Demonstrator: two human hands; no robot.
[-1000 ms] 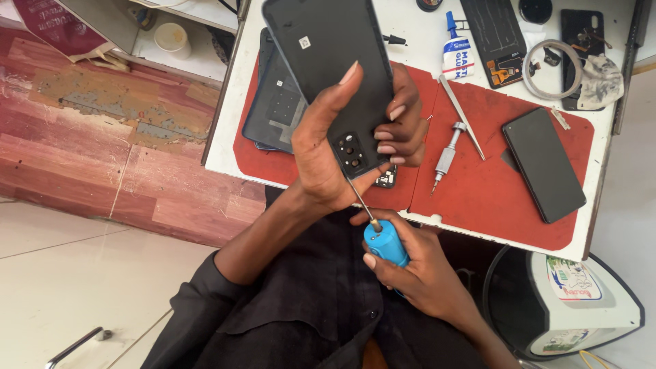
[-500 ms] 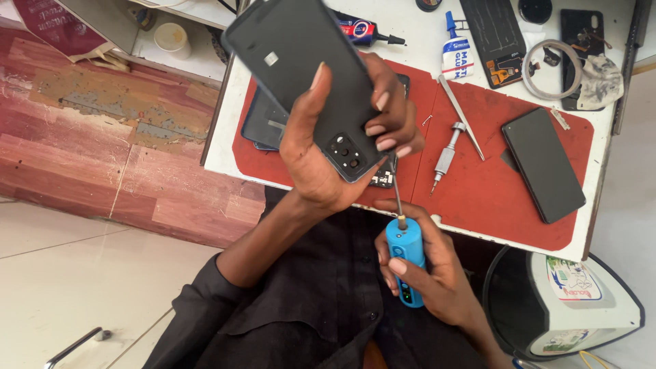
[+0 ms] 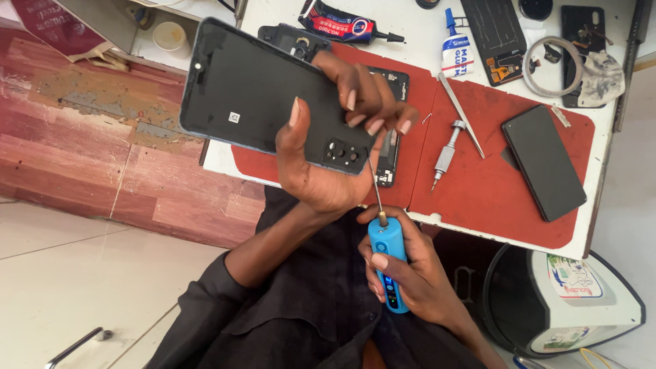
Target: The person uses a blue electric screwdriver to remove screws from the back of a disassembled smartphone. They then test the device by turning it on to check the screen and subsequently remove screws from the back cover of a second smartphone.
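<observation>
My left hand grips a black phone tilted above the red mat; my right hand holds a blue electric screwdriver, bit at its near corner.

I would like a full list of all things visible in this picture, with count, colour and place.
phone: 1, black back up, held in left hand above the mat
electric screwdriver: 1, blue, in right hand, bit pointing up at the phone's lower edge
mat: 1, red, on the white table
second phone: 1, black, right side of mat
manual screwdriver: 1, silver, mid mat
tweezers: 1, silver, beside it
glue tubes: 2, one black, one white and blue, top of table
tape ring: 1, pale, top right
left hand: grip on phone
right hand: grip on electric screwdriver
</observation>
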